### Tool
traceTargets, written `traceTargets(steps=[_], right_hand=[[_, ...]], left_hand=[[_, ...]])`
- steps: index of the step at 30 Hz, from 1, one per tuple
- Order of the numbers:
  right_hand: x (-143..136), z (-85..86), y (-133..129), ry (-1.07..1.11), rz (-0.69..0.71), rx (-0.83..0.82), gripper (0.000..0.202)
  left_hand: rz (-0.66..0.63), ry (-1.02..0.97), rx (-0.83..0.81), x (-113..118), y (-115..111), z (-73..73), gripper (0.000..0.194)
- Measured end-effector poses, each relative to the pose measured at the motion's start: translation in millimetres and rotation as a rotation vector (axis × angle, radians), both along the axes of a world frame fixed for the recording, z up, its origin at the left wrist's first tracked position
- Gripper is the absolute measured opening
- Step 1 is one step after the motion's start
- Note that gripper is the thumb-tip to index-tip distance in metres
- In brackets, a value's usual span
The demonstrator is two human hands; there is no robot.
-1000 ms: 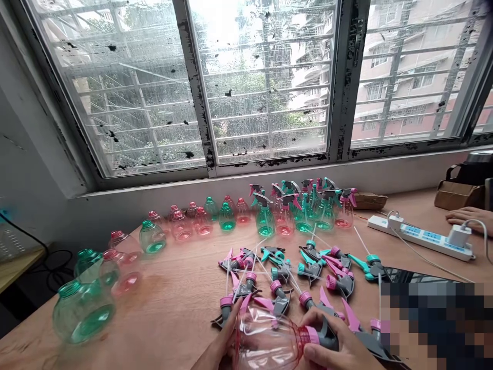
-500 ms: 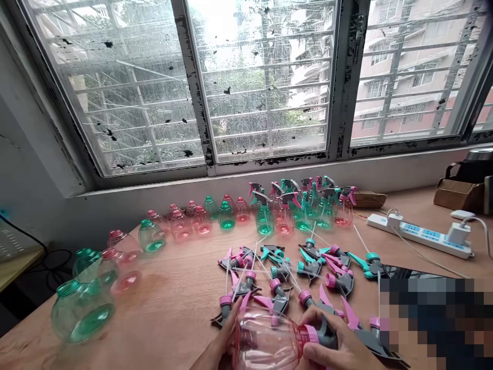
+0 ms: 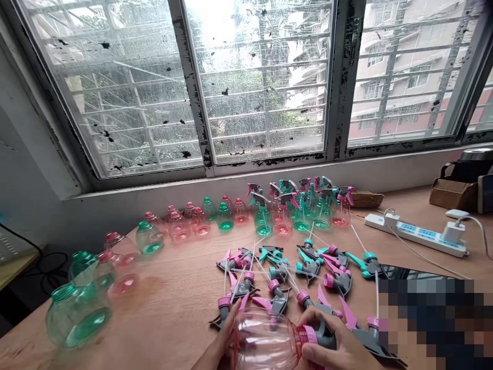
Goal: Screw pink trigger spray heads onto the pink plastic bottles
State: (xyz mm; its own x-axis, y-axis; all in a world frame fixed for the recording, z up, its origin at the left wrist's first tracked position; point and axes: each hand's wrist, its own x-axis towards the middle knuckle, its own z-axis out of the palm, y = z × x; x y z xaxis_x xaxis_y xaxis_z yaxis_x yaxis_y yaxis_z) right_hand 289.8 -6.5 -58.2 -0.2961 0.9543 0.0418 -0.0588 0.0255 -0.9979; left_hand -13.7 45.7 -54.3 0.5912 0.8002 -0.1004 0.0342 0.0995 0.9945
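Observation:
A clear pink spray bottle (image 3: 265, 339) lies on its side between my hands, low in the view. My left hand (image 3: 221, 341) is closed around its base end, with most of the fingers hidden behind it. At the neck, my right hand (image 3: 335, 341) grips the pink collar and grey spray head (image 3: 323, 336), which sits on the bottle's mouth. Just beyond my hands lie loose spray heads, such as a pink and grey one (image 3: 279, 300) and a teal one (image 3: 372, 264), with thin white tubes.
Open pink and green bottles, including a near green one (image 3: 79, 318), line the table's left and back. Bottles with spray heads, such as a green one (image 3: 264, 218), stand by the window. A white power strip (image 3: 416, 234) and a dark flat object (image 3: 419, 275) lie right.
The camera view has shifted slightly. Both hands keep the pink bottle and its spray head in nearly the same pose.

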Motion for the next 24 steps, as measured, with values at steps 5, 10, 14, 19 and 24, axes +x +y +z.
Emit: traceTargets(steps=[5,10,14,19,24], right_hand=[[1.8,1.4,-0.1,-0.051,-0.003,0.038,0.047],[4.4,-1.2,2.0,-0.091,0.004,0.04,0.048],[4.1,-0.1,1.5,-0.082,0.008,0.046,0.047],[2.0,0.4,0.7,-0.054,0.02,0.039,0.046],[2.2,-1.3,0.9,-0.035,0.004,0.033,0.048]], left_hand=[[0.025,-0.012,-0.019,-2.7,-4.5,2.9,0.084],[0.022,0.004,-0.069,8.6,-5.0,13.6,0.08],[0.013,-0.005,-0.113,8.8,-17.7,19.5,0.084],[0.008,-0.027,-0.084,0.5,-33.7,29.8,0.099],[-0.007,-0.031,-0.05,7.1,-45.0,43.2,0.092]])
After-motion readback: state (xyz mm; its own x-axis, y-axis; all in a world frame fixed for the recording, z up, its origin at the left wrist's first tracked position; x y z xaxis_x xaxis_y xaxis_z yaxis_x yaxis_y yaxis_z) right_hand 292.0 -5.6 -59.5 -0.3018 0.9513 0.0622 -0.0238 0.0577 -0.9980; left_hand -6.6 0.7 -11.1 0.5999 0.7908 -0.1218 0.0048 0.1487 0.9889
